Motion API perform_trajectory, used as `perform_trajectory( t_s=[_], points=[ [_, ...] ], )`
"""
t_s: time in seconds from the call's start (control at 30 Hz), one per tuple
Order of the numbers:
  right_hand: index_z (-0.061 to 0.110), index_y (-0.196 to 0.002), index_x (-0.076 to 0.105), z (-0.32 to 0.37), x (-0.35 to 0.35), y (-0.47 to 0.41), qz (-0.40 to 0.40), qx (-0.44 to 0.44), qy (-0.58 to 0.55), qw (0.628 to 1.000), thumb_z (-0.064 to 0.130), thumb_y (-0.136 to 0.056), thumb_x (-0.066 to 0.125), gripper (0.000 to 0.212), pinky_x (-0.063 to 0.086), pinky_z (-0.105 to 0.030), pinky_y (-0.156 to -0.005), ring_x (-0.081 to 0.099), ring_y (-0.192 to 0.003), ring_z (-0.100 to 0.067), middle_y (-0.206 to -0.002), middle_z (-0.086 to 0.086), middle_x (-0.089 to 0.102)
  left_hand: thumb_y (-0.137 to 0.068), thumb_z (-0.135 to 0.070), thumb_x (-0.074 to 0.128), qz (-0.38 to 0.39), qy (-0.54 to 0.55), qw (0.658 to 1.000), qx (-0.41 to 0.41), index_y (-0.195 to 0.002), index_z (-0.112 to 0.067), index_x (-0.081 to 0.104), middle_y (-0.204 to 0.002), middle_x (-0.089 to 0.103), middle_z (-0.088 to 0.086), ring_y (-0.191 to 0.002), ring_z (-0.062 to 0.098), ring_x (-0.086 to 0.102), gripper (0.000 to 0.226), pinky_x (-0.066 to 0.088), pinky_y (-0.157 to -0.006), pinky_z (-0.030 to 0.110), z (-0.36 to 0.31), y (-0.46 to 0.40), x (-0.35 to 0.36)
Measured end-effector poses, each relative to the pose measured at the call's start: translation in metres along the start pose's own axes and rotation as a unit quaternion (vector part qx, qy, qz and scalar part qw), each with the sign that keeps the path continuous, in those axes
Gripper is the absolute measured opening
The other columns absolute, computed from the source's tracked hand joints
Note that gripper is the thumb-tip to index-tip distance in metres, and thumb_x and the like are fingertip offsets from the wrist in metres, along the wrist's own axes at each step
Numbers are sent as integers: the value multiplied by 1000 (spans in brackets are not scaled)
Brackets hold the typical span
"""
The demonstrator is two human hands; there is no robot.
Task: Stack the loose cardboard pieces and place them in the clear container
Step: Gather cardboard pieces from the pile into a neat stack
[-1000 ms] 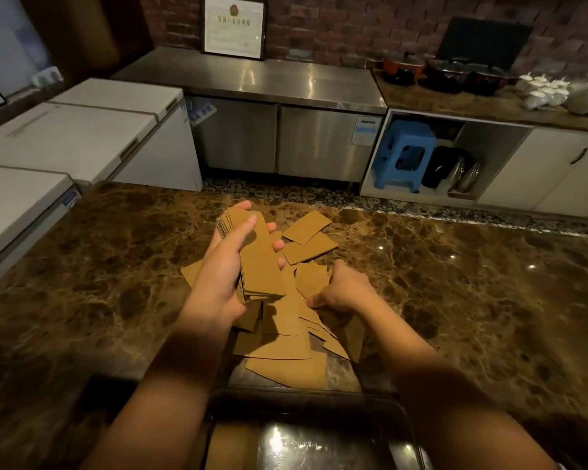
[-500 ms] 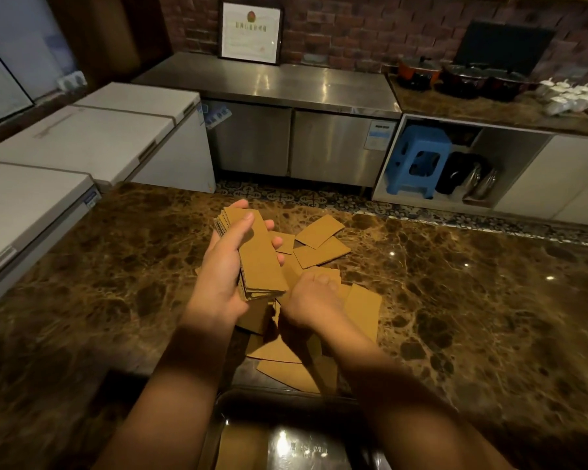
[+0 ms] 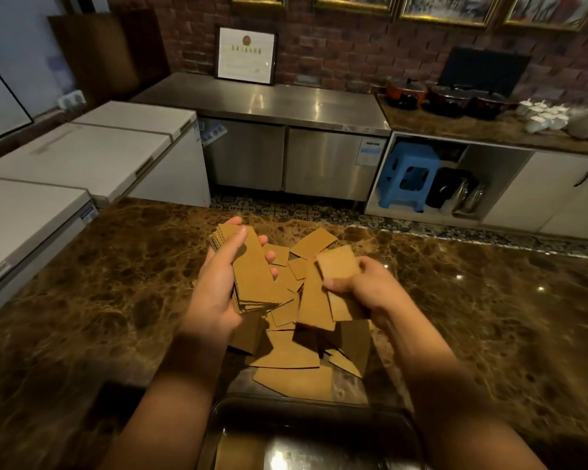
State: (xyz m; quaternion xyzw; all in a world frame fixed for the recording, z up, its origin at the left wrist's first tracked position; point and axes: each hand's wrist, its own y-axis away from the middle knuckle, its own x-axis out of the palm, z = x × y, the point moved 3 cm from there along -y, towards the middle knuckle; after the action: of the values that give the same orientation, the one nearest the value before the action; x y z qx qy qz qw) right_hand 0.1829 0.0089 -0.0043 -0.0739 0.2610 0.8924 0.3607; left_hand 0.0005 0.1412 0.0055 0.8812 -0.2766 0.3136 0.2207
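Observation:
My left hand [image 3: 218,283] holds a neat stack of brown cardboard pieces [image 3: 252,273] tilted above the marble counter. My right hand [image 3: 370,290] is raised beside it, pinching a few cardboard pieces [image 3: 336,266] lifted off the heap. Several loose cardboard pieces [image 3: 289,361] lie scattered on the counter beneath and between my hands. The clear container [image 3: 313,412] sits at the near edge, its rim just below the heap, with something brown showing inside it.
The dark marble counter [image 3: 116,300] stretches wide left and right of the heap. Beyond it are white chest freezers [image 3: 82,157], a steel cabinet [image 3: 286,110], a blue stool [image 3: 408,174] and pots [image 3: 445,100] on a side counter.
My right hand has come up off the heap with a few cardboard pieces in its grip. The left hand keeps its stack almost still. The view has tilted upward a little.

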Motion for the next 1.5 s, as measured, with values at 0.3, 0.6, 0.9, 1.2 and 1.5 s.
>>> perform_trajectory(
  t_s=[0.3,0.6,0.9,1.2,1.5],
  points=[
    [24,-112,69,55,-28,60,47,-181,-205,961,15,-82,78,33,61,-28,-64,76,-89,-14,-101,3,79,-75,-39,74,37,-57,996,-51,-116,-34,68,-105,75,17,-83,32,75,42,60,-64,44,9,12,34],
    [22,-92,75,64,-11,106,-22,-631,174,756,17,-74,88,23,44,-56,-95,54,-118,-19,-112,14,72,-68,-59,73,91,-33,983,-155,-125,-32,66,-117,73,18,-100,40,72,63,58,-77,53,-4,23,41],
    [33,-98,68,53,-2,100,0,-640,195,743,7,-72,87,42,40,-39,-100,42,-121,-15,-117,11,53,-69,-18,71,144,-124,980,-51,-124,-37,64,-124,68,12,-102,38,67,59,59,-70,49,-15,35,43],
    [44,-113,61,52,-22,94,-30,-495,28,868,6,-87,73,48,57,-22,-79,67,-103,-5,-105,18,70,-90,2,38,228,79,970,22,-121,-39,69,-126,72,-2,-116,24,67,59,60,-87,33,-13,41,48],
    [27,-123,58,49,-18,82,18,-255,-204,945,25,-102,52,22,62,-33,-80,73,-102,-16,-112,-2,75,-83,-19,59,164,120,979,-31,-121,-29,62,-100,71,17,-72,28,64,40,56,-62,40,0,26,49]
  ],
)
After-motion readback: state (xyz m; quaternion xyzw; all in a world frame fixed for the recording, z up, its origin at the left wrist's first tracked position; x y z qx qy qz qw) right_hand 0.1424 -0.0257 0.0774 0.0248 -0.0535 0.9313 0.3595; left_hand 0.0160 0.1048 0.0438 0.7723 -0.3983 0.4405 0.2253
